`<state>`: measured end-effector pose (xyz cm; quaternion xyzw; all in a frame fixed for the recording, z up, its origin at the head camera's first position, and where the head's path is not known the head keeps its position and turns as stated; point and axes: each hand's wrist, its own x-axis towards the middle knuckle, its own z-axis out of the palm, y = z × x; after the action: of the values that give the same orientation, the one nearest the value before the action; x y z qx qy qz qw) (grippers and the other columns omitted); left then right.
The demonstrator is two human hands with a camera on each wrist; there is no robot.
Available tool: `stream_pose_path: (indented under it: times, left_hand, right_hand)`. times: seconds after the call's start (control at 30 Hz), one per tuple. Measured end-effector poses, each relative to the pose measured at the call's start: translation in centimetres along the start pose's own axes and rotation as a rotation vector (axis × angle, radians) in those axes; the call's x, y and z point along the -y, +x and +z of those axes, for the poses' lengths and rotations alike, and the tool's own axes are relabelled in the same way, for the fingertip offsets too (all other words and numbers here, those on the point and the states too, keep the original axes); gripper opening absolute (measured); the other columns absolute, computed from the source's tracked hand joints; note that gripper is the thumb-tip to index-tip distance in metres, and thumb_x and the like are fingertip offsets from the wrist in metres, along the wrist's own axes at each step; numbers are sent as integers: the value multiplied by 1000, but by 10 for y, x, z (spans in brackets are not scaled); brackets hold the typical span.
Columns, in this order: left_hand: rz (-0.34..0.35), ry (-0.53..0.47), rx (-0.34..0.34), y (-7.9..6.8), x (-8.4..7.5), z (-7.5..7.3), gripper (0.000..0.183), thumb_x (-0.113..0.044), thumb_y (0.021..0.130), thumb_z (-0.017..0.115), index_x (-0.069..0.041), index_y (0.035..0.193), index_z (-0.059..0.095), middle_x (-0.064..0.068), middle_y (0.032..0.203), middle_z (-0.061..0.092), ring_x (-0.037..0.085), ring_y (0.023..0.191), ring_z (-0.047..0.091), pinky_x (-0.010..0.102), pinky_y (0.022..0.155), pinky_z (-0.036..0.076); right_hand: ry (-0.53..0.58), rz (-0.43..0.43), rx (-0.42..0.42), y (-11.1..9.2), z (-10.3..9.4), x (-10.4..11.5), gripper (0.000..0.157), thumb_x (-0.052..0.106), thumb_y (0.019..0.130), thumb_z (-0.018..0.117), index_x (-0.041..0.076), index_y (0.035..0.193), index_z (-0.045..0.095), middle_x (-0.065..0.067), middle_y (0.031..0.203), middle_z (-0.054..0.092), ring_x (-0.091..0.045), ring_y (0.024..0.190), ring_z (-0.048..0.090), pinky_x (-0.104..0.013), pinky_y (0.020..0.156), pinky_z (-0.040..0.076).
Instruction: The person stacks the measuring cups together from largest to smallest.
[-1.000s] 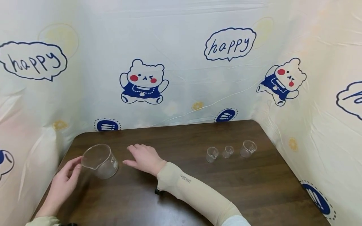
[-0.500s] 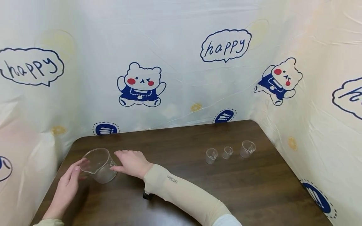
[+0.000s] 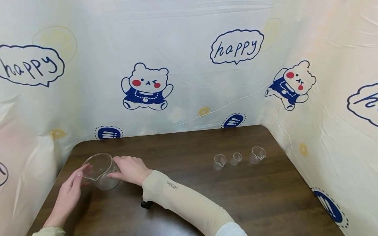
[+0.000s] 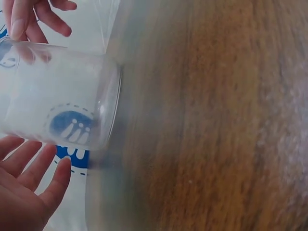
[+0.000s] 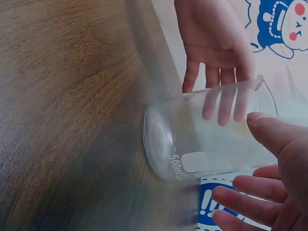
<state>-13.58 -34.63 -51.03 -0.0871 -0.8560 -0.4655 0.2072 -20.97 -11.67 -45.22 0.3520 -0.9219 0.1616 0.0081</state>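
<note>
A large clear glass beaker (image 3: 103,173) stands upright on the left part of the table, its spout toward the near left. In the right wrist view it bears a white patch and a 500 ml mark. My left hand (image 3: 69,193) lies along its left side, fingers nearly straight, some of them seen through the glass. From the right, my right hand (image 3: 131,170) reaches to the beaker, thumb over the near side and fingers toward the far rim. In the right wrist view the right hand's fingers (image 5: 245,199) are spread and loosely bent beside the glass.
Three smaller glass beakers stand in a row at the back right: a medium one (image 3: 220,162), the smallest one (image 3: 236,159) and a wider one (image 3: 257,155). A brown wooden table (image 3: 251,196) lies beneath, with a printed curtain (image 3: 189,65) around its back and sides.
My right hand has moved left from beside the beaker up to its right side. My left hand has come further around the left side. The smaller beakers stay in place.
</note>
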Motion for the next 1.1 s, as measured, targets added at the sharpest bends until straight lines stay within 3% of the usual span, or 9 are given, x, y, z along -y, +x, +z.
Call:
stream_pose_path:
  times: [0.37,0.77,1.1]
  left_hand:
    - [2,-8,6,-2,-4,2,41,-7,114,33,8,148,49,-31,131,58,-13,112,58,9,80,51]
    - [-4,12,5,-2,-7,3,41,-7,114,34,9,147,50,-32,130,58,-14,108,59,9,78,50]
    - [-24,40,-6,-2,-19,6,40,-9,113,37,6,148,51,-34,129,56,-17,108,57,8,78,51]
  right_hand:
    - [80,44,-2,1,1,7,58,63,90,72,27,135,63,18,113,70,7,87,62,-10,67,47]
    - [94,40,0,-2,0,5,60,65,90,71,25,135,63,17,110,68,7,81,58,-10,66,46]
    - [158,2,15,-5,-10,-7,61,64,92,70,23,137,62,15,115,69,6,90,63,-10,73,50]
